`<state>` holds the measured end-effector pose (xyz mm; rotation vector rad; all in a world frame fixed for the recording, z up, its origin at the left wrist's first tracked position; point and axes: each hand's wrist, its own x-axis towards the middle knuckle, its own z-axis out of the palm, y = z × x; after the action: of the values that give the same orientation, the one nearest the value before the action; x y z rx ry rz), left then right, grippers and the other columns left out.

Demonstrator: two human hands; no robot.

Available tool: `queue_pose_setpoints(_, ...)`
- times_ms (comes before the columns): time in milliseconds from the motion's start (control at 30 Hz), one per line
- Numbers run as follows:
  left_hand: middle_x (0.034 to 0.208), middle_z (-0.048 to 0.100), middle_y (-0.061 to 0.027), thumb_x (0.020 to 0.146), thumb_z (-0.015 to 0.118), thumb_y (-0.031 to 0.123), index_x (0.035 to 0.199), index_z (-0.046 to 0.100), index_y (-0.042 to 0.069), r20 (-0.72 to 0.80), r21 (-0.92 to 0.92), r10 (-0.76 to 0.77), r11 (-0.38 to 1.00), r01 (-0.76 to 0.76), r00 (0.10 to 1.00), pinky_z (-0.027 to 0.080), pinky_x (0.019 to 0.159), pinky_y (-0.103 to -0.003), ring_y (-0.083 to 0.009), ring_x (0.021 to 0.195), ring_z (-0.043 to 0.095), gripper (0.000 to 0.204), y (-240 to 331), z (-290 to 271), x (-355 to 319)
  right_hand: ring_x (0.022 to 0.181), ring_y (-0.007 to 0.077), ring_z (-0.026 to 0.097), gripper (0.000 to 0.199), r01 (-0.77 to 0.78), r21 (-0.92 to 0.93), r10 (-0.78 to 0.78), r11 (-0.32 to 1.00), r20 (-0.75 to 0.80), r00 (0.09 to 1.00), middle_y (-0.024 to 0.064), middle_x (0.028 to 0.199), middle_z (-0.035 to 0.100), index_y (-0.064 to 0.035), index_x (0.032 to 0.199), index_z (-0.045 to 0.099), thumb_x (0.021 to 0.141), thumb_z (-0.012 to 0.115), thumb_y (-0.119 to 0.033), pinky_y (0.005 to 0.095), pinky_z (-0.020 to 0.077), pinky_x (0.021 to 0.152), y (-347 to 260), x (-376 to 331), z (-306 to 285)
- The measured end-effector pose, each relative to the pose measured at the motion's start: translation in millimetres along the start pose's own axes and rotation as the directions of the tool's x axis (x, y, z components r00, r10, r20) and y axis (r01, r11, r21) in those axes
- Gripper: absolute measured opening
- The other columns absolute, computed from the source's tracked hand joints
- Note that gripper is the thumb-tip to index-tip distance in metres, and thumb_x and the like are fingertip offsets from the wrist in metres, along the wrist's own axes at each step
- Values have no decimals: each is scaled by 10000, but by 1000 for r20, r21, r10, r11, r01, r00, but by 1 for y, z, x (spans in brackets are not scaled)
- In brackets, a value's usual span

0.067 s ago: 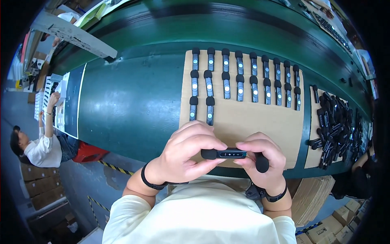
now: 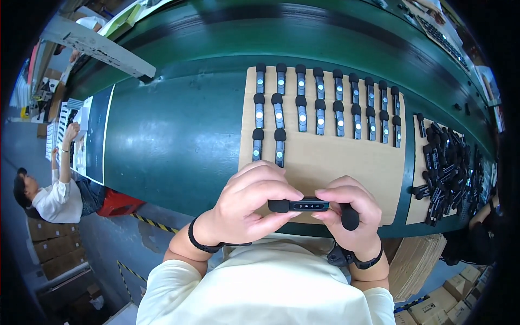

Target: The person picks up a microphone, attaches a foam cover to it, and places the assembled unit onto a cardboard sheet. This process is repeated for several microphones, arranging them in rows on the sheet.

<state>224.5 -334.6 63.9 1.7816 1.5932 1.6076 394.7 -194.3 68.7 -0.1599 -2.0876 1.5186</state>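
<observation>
A small black wireless microphone with a foam windscreen (image 2: pixel 309 206) lies crosswise between my hands, just above the near edge of a cardboard sheet (image 2: pixel 346 168). My left hand (image 2: pixel 246 203) pinches it near its foam end, which points left. Thumb and finger of my right hand (image 2: pixel 355 200) grip its other end. A second black foam tip (image 2: pixel 350 218) shows in my right palm; the body behind it is hidden by the fingers. On the sheet, similar microphones (image 2: pixel 301 116) lie in rows, foam ends away from me, each with a light round spot.
A heap of loose black microphones (image 2: pixel 447 168) covers another cardboard piece at right. The green table (image 2: pixel 173 135) extends left to a grey post (image 2: pixel 103 49). A person (image 2: pixel 59 197) works at the far left, near a red stool (image 2: pixel 116 201). Flattened cardboard (image 2: pixel 417 265) is stacked at lower right.
</observation>
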Motion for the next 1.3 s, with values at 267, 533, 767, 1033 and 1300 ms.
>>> queue_pose_setpoints(267,887,661,-87,730,784,67,973,654,28,18,-23,-169,985,170,985,495,818,-427,-239,807,609,279,9,1,7,745,193,613,343,101,-32,-101,994,-10,995,106,885,637,3,1050,659,731,761,77,282,475,602,8,3,0)
queue_pose_setpoints(533,919,658,-111,733,780,101,979,648,32,37,24,-72,997,71,997,479,834,-410,-257,828,617,288,-1,2,3,732,209,610,338,-25,-38,27,999,37,999,106,873,628,4,1056,658,737,763,44,291,469,593,1,3,-5)
queue_pose_setpoints(767,1007,649,-132,721,770,89,979,643,34,65,127,-163,980,154,984,473,856,-383,-277,914,618,293,-4,-12,-1,670,207,570,292,-4,-271,9,963,17,1000,110,837,616,-5,1026,649,753,751,4,291,440,577,0,11,4)
queue_pose_setpoints(1033,1032,644,-125,732,742,44,970,641,25,-55,255,-291,921,295,955,474,864,-373,-295,960,613,259,-24,-32,-23,725,273,615,258,52,-671,-36,740,37,999,119,860,626,-28,969,623,734,729,-6,356,489,614,20,22,9)
queue_pose_setpoints(1300,1019,639,-117,727,754,36,967,642,30,-71,218,-332,915,339,941,479,852,-382,-304,966,608,265,-43,-38,-27,781,272,621,216,27,-758,91,652,114,989,93,906,612,-46,933,610,742,706,-17,354,504,644,27,8,25)
